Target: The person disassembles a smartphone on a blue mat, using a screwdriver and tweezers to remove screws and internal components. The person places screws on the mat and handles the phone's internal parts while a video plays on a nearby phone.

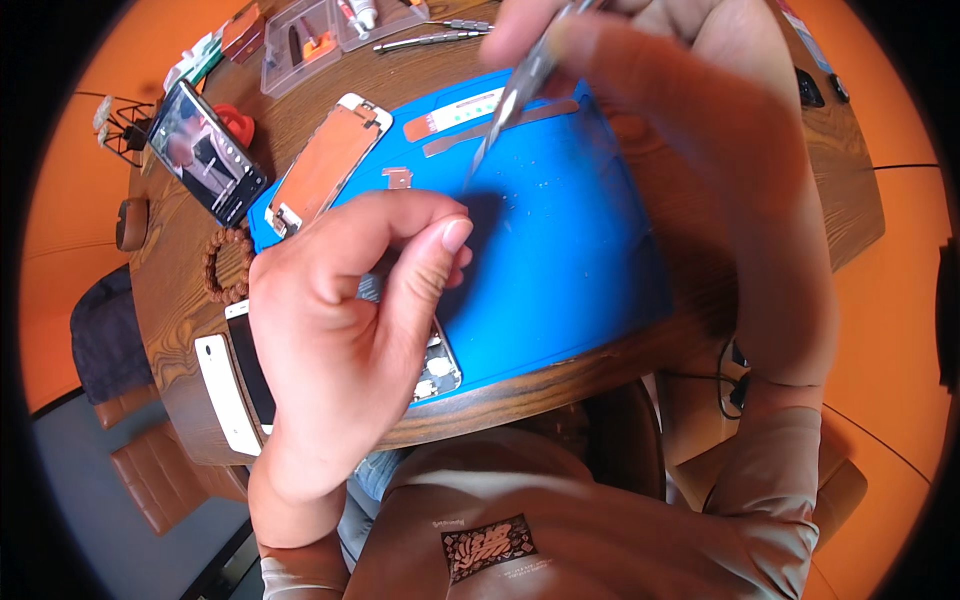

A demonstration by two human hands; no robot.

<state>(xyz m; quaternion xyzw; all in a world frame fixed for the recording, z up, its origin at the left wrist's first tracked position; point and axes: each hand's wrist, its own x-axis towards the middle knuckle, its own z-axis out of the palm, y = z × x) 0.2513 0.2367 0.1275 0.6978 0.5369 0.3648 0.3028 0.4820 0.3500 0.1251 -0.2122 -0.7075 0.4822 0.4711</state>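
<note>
My right hand [637, 52], blurred, grips metal tweezers [517, 94] whose tips point down toward my left fingertips. My left hand [360, 300] has thumb and forefinger pinched together; whether something tiny lies between them I cannot tell. Beneath it on the blue mat [555, 300] lies an opened phone body [439, 367], mostly hidden by the hand. A small metal bracket [398, 178] lies just beyond my left hand. A detached phone screen assembly [326, 161], its orange-brown back up, rests at the mat's left edge. Small bright bits [517, 196] are scattered on the mat.
A propped smartphone [206, 154] stands at left, near a bead bracelet [217, 266]. A white phone back cover [225, 394] and another phone [251, 367] lie front left. Two flat strips [495, 131] [450, 120] lie on the mat; screwdrivers [431, 41] and a clear plastic case [300, 71] lie behind.
</note>
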